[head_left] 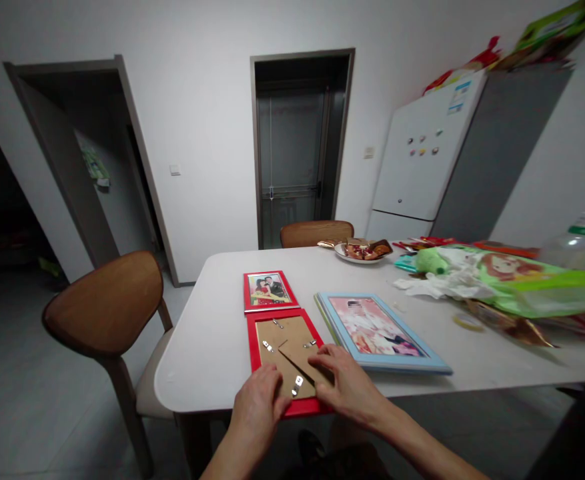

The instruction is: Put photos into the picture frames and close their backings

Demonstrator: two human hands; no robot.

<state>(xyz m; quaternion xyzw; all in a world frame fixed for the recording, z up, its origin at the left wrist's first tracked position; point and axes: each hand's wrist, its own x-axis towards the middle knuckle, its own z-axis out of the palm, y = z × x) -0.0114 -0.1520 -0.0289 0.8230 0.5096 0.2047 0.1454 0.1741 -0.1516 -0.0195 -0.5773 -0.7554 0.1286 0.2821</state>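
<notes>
A red photo frame [253,343] lies face down at the table's near edge. Its brown backing board [292,330] carries several metal clips, and a dark slit runs along a slanted flap in the board. My left hand [259,400] grips the frame's lower left side, thumb on the board. On the right side, my right hand [345,387] has its fingers curled over the frame's edge and the flap; its fingertips rest on the board. Just beyond lies a smaller red-framed photo [271,290], face up. To the right is a stack of frames topped by a light blue photo frame [407,363].
The white table [207,327] has a rounded left corner. A plate of snacks [365,252], crumpled tissues [445,285], a tape roll [468,323] and a green plastic package [547,287] occupy its right part. Wooden chairs [112,303] stand at the left and far sides.
</notes>
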